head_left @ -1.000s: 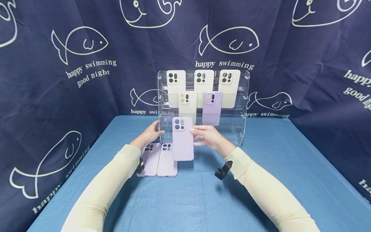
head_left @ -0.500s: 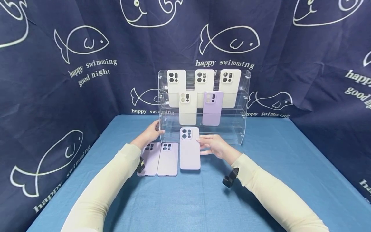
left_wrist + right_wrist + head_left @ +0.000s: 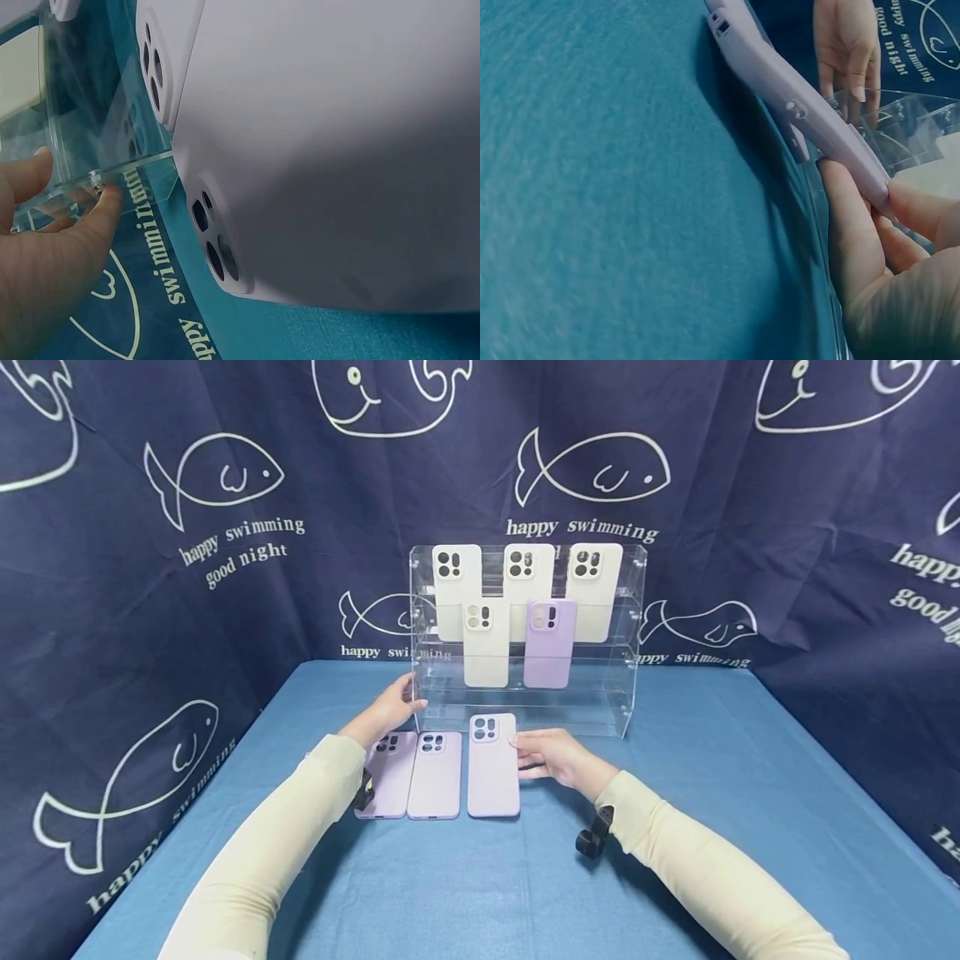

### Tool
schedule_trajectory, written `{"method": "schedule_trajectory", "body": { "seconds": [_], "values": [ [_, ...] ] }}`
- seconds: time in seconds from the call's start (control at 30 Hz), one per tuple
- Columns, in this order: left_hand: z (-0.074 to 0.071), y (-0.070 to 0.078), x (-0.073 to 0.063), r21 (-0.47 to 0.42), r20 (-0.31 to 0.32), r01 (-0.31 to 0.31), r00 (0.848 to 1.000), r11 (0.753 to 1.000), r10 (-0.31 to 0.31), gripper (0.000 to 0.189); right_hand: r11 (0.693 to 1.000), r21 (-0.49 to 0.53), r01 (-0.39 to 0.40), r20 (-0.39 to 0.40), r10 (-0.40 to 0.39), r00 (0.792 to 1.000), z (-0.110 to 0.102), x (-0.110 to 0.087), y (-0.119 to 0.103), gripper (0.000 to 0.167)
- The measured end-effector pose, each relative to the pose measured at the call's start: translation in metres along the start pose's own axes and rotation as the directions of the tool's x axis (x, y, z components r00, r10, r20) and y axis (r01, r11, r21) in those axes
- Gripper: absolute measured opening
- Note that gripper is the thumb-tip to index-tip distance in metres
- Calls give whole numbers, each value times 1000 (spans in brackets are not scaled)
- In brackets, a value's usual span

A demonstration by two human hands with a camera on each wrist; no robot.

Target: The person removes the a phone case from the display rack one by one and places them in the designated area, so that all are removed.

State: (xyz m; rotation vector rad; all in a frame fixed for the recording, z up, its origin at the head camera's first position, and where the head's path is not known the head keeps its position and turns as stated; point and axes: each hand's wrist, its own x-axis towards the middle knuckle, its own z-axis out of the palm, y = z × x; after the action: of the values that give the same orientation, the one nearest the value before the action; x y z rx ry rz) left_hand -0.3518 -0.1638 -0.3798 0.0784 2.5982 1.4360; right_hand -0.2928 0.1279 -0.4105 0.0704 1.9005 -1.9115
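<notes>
My right hand (image 3: 558,756) pinches a light purple phone case (image 3: 493,777) near its upper right edge. The case's back faces up, and it is tilted low over the cloth; whether its bottom edge touches cannot be told. Two more light purple phone cases, one at the left (image 3: 390,781) and one in the middle (image 3: 437,781), lie side by side on the cloth. With thumb and fingers on either side of its left panel, my left hand (image 3: 64,247) grips a clear display stand (image 3: 600,702). My left forearm partly covers the leftmost case.
On the stand's top tier lean three white phone cases (image 3: 459,585). A white case (image 3: 486,652) and a purple case (image 3: 547,652) stand on the tier below. Blue cloth (image 3: 465,893) covers the table, with dark fish-print curtains (image 3: 360,510) behind and at both sides.
My right hand has lowered the light purple phone case from before the stand, down and slightly right, beside the two lying cases. The left hand stays on the stand.
</notes>
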Motion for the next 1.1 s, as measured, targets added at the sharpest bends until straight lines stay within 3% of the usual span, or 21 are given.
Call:
{"method": "schedule_trajectory", "body": {
  "seconds": [0.4, 0.83, 1.1],
  "values": [
    [1, -1, 2, 11, -4, -6, 1000, 1000, 6, 70, 1000, 8, 3, -32, -2, 999, 12, 4, 8, 35],
    [1, -1, 1, -3, -7, 4, 1000, 1000, -4, 72, 996, -84, -24, 46, 28, 999, 9, 2, 7, 47],
    [1, 0, 0, -16, 2, 11, 1000, 1000, -11, 71, 992, -110, -64, -20, 62, 998, 15, -2, 4, 48]
  ]
}}
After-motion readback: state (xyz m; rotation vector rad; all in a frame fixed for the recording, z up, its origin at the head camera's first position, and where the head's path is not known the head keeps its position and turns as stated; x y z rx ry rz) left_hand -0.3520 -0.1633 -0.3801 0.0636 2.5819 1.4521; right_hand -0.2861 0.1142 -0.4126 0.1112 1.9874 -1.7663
